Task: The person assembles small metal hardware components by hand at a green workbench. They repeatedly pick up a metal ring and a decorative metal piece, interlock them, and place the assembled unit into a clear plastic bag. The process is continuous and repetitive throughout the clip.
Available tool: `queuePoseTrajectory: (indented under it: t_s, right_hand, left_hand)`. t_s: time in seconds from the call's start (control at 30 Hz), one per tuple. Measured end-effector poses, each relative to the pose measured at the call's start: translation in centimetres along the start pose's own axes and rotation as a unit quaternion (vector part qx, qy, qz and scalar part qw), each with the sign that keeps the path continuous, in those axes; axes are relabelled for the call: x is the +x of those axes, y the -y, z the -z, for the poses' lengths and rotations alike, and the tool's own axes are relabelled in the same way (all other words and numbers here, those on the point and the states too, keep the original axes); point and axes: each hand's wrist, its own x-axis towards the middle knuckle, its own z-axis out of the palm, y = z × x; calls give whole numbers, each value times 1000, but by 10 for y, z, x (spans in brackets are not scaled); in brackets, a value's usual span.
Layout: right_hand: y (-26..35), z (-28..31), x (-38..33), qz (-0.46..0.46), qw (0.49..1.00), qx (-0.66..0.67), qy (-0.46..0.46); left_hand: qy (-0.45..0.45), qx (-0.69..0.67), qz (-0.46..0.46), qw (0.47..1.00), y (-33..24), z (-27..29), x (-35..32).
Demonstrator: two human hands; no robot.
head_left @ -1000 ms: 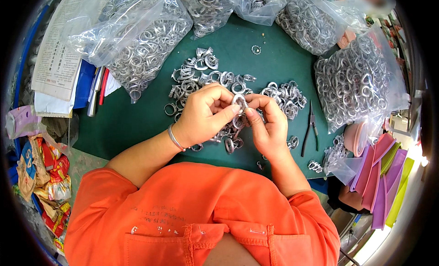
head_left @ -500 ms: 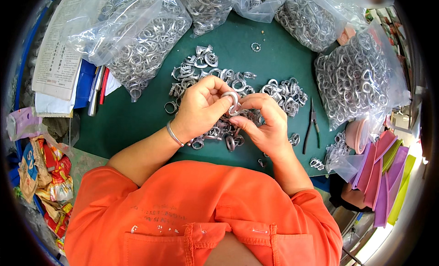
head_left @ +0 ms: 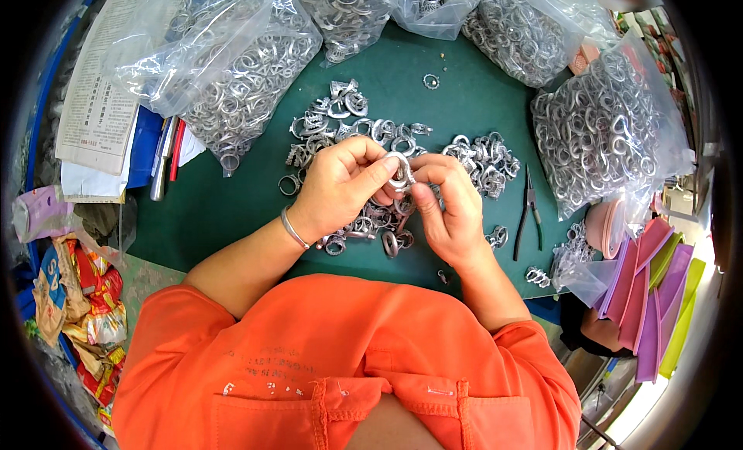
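Item: one silver-coloured ring, held up between both hands above the tabletop, which we note as green. Left hand: grip closed on the ring, thumb laid along its upper left; a plain bangle sits at the wrist. Right hand: grip pinching the ring's right edge between thumb and forefinger.

Below and beyond the hands we count one large heap of loose rings, partly hidden by the left hand. Beyond the right hand, one smaller heap. To its right, one pair of dark-handled pliers, lying with its tips pointing away from the person.

At the far left we find a clear bag full of rings; at the far right, another packed bag.
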Motion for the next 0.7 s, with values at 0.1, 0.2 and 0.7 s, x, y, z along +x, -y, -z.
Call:
queuePoseTrajectory:
  t_s: [0.1, 0.2, 0.7]
  right_hand:
    - [1, 0, 1, 22, 1000, -2, 18]
    - [-1, 1, -1, 36, 999, -24, 18]
    - [-9, 23, 19, 98, 986, -60, 121]
  left_hand:
    - [-10, 1, -3, 1000, -1, -2, -1]
    - [-11, 20, -5, 1000, -3, -3, -1]
    - [-77, 216, -218, 949, 6, -1, -1]
